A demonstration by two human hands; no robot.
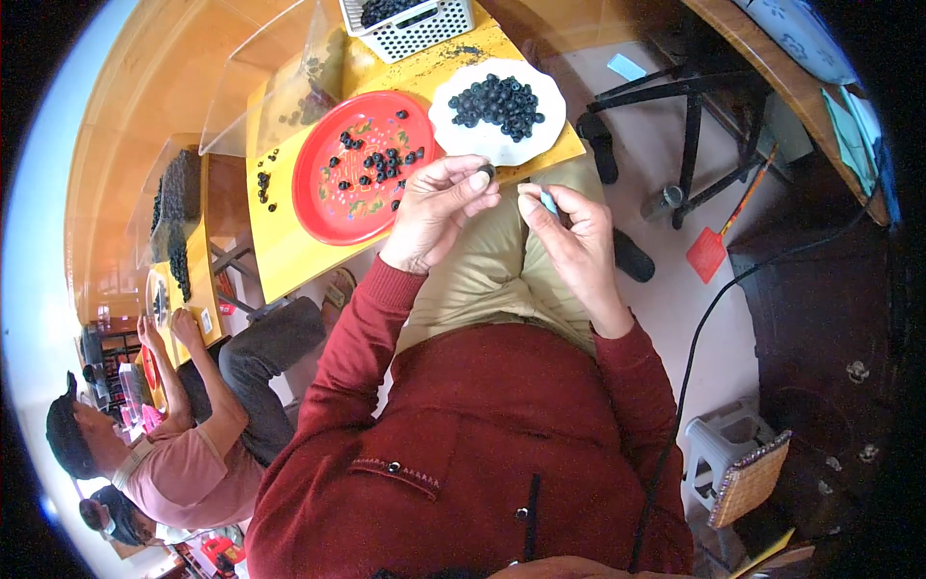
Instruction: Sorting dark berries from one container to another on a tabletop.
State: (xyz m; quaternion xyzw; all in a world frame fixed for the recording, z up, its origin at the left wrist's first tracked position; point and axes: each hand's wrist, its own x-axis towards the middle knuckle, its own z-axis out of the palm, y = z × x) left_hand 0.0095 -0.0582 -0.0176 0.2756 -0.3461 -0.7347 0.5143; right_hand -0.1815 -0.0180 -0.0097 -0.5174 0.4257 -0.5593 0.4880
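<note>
Black bead sits pinched in the curled left hand.

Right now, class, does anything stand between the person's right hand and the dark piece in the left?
Nothing visible does. The left hand pinches the dark piece; the right hand, holding a small pale-blue object, is to the right of it. The gap looks open, with the yellow table and khaki trousers behind.
</note>
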